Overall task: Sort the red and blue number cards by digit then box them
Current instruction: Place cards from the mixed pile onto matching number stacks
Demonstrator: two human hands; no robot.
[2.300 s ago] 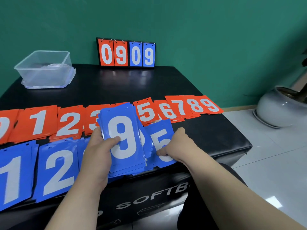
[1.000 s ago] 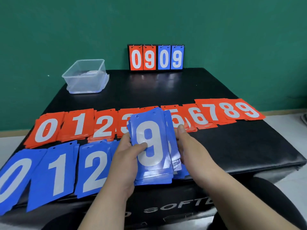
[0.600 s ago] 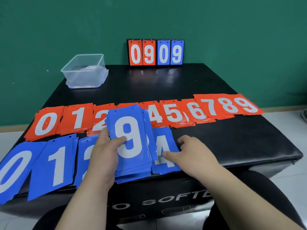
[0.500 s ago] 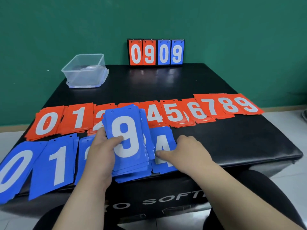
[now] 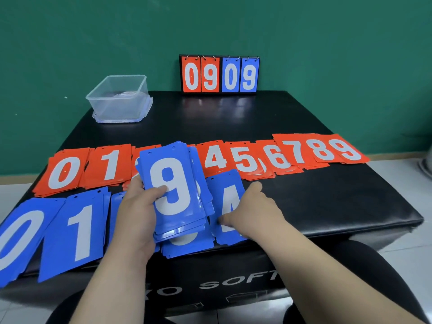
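Blue number cards [image 5: 174, 190]: glossy, smooth plastic. Box [image 5: 120, 99]: clear plastic. Table [image 5: 304, 202]: black, leather-like, slightly shiny covering.

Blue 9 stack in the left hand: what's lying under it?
A pile of blue cards lies on the table beneath the stack. Only a white curve shows; its digit is covered.
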